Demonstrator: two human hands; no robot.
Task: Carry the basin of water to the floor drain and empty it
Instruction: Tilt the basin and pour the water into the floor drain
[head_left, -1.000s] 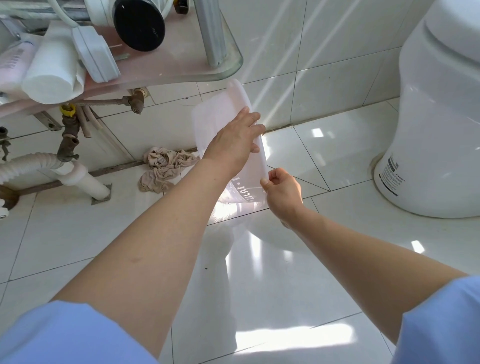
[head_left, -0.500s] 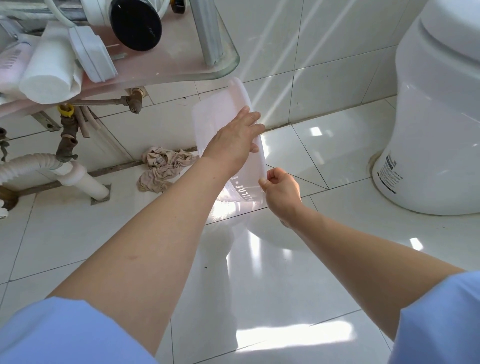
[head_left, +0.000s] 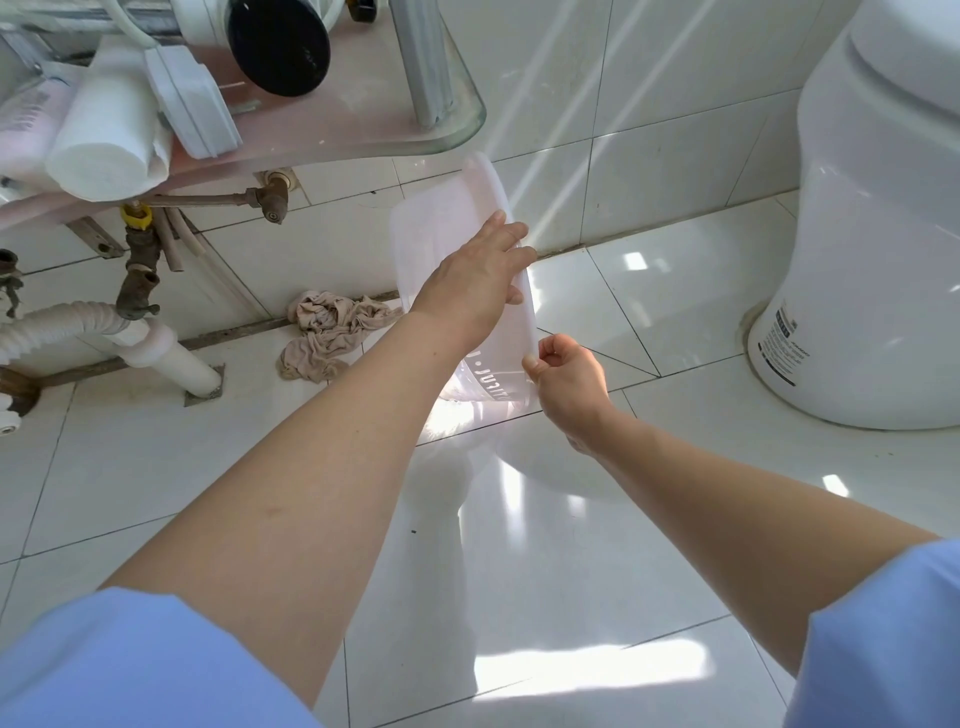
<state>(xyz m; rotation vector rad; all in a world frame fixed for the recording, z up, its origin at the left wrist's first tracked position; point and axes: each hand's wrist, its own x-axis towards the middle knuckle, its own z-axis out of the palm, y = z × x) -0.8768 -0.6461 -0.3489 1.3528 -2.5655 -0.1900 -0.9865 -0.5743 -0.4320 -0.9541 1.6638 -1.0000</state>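
Basin (head_left: 441, 228) stands on edge, long axis nearly upright; left hand (head_left: 472, 280) flat on it, right hand (head_left: 569, 384) pinching rim.

Inside of the basin (head_left: 447, 228) faces away, unseen.

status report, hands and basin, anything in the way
Left hand flat on basin, right hand pinching its rim. Basin tipped steeply above floor tiles. Rag on floor left of it; drain not visible.
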